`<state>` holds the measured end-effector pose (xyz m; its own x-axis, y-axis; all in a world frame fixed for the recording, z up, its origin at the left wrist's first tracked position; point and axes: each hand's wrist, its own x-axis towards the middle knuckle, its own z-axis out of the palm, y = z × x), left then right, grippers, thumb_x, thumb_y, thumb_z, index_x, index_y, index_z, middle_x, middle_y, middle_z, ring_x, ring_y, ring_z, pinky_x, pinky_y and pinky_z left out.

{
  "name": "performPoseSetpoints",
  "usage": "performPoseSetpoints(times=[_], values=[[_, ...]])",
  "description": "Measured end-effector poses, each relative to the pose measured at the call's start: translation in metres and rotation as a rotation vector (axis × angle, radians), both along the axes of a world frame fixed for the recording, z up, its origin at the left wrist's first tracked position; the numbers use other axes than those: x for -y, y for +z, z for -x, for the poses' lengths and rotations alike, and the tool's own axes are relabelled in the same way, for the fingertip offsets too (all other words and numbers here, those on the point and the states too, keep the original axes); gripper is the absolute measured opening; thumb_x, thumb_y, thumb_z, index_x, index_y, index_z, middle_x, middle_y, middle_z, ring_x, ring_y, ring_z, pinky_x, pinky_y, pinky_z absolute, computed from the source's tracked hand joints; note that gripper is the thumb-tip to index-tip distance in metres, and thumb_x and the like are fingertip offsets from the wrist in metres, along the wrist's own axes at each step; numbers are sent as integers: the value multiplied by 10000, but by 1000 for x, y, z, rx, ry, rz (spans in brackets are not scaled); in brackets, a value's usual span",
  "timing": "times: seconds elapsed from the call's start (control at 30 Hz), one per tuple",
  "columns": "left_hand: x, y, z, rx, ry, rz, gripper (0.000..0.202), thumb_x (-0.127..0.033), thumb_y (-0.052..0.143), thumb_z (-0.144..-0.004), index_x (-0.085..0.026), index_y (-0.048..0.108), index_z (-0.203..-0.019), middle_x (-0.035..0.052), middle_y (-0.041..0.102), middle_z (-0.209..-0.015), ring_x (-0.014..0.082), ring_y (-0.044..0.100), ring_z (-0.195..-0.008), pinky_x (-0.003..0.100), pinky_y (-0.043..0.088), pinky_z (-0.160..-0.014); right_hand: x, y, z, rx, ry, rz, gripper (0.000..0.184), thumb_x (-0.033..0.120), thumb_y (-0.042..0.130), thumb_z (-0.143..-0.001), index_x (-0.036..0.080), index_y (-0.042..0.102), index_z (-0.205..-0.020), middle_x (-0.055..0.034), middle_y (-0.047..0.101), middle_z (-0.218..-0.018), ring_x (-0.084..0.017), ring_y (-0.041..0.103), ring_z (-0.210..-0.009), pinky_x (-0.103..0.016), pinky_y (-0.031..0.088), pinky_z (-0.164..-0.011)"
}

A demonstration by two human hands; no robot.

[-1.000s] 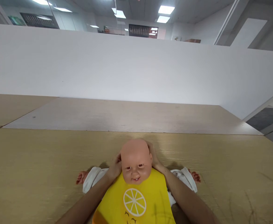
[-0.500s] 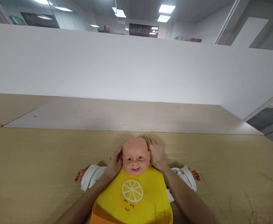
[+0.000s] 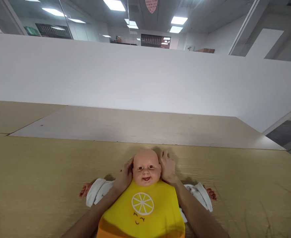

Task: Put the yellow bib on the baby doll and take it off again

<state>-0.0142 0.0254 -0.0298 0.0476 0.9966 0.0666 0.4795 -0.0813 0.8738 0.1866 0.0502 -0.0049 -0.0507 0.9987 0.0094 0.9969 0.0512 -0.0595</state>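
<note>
My view cuts off the yellow bib (image 3: 162, 208) toward the table's (image 3: 36, 178) near edge; the doll's head (image 3: 146, 160) hides the left hand's (image 3: 124, 175) fingertips.

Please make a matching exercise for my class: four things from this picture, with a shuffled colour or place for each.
1. Bib
2. Left hand
3. Sleeves
4. Right hand

A. White
B. Against the picture-right side of the doll's head
C. Mostly yellow
D. Against the picture-left side of that head

Pairs: 1-C, 2-D, 3-A, 4-B
</note>
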Motion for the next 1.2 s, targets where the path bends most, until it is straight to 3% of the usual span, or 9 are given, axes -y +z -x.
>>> performPoseSetpoints(times=[0.3, 0.8, 1.03, 1.2], values=[[-2, -8, 1, -63, 9, -53, 458, -131, 419, -752, -190, 637, -1150, 89, 711, -1133, 217, 663, -1006, 349, 510, -902, 1, -3, -1, -3, 0, -13, 263, 124, 372, -879, 129, 532, -1088, -173, 506, -1146, -264, 560, -1002, -296, 500, -608], [-3, -3, 1, -90, -19, -24, 509, -89, 403, -740, -194, 630, -1183, 72, 703, -1159, 213, 663, -1029, 337, 507, -919, 2, -3, -2, -53, -2, 29, 291, 165, 451, -867, 147, 518, -1150, -162, 499, -1181, -283, 568, -1028, -309, 497, -642], [-6, -18, 4, -56, 35, -86, 456, -254, 376, -849, -190, 601, -1241, 80, 635, -1280, 227, 612, -1142, 397, 458, -1017, -1, -8, -8, -134, -17, 64, 290, 185, 491, -841, 139, 525, -1125, -167, 515, -1173, -261, 601, -965, -295, 450, -667], [-9, -23, 6, 99, 66, -109, 431, -367, 433, -862, -180, 625, -1199, 85, 625, -1293, 243, 549, -1223, 423, 386, -1088, -18, -20, -23, -396, -124, 21, 282, 135, 369, -880, 133, 547, -1100, -136, 602, -1079, -183, 609, -906, -263, 413, -728]])
